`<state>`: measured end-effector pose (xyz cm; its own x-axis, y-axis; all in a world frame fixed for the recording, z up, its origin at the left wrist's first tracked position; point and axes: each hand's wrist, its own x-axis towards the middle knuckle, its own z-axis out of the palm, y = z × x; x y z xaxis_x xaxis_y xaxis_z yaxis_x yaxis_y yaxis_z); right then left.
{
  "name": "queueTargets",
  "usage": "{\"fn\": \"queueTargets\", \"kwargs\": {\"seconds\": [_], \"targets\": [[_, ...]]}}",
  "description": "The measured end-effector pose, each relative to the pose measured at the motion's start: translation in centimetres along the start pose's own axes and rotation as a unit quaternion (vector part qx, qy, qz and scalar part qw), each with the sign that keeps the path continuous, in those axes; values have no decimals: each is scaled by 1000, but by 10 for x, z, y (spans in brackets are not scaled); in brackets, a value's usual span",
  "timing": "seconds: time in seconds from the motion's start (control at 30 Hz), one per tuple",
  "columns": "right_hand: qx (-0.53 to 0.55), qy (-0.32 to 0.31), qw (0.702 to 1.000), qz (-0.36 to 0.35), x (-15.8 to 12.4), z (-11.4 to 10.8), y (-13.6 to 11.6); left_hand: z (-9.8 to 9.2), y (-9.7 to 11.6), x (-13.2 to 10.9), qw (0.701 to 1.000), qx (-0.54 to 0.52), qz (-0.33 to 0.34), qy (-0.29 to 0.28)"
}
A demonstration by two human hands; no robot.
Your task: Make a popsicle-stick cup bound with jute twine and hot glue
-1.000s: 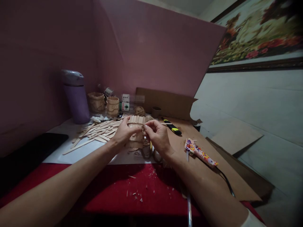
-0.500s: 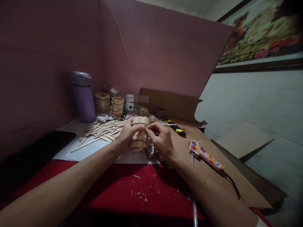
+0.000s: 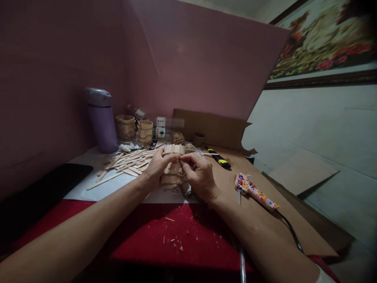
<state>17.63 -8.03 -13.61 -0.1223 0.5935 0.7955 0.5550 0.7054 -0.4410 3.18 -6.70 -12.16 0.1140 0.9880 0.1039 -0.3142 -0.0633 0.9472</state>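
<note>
My left hand (image 3: 156, 167) is closed around the side of a small cup made of upright craft sticks (image 3: 174, 149), with twine bands around it. The cup is held over the table's edge of white paper. My right hand (image 3: 202, 173) meets it from the right, thumb and forefinger pinched against the cup's near side. What lies in that pinch is too small to make out. A thin pale stick (image 3: 211, 154) juts out to the right behind the right hand's knuckles; whether the hand touches it I cannot tell.
Loose craft sticks (image 3: 129, 163) lie on white paper at left. Two finished-looking stick cups (image 3: 145, 133), a purple bottle (image 3: 103, 127) and twine balls (image 3: 178, 138) stand behind. A yellow-black utility knife (image 3: 219, 158) and flowered glue gun (image 3: 256, 192) rest on cardboard at right.
The right hand's fingers have shifted slightly at the cup's side, still pinched together. My left hand keeps its hold. The whole view has moved a little.
</note>
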Motion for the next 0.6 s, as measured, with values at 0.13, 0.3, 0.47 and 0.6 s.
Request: {"fn": "queueTargets", "kwargs": {"seconds": [0.13, 0.3, 0.47, 0.6], "targets": [[-7, 4, 1000, -6, -1, 1, -1, 1, 0, 3, 999, 17, 18, 28], [-16, 4, 1000, -12, -1, 0, -1, 1, 1, 3, 999, 17, 10, 43], [-41, -13, 998, -46, -2, -2, -2, 3, 2, -1, 999, 2, -1, 52], [-46, -17, 996, -72, -3, -2, -1, 3, 2, -2, 999, -2, 1, 42]]}}
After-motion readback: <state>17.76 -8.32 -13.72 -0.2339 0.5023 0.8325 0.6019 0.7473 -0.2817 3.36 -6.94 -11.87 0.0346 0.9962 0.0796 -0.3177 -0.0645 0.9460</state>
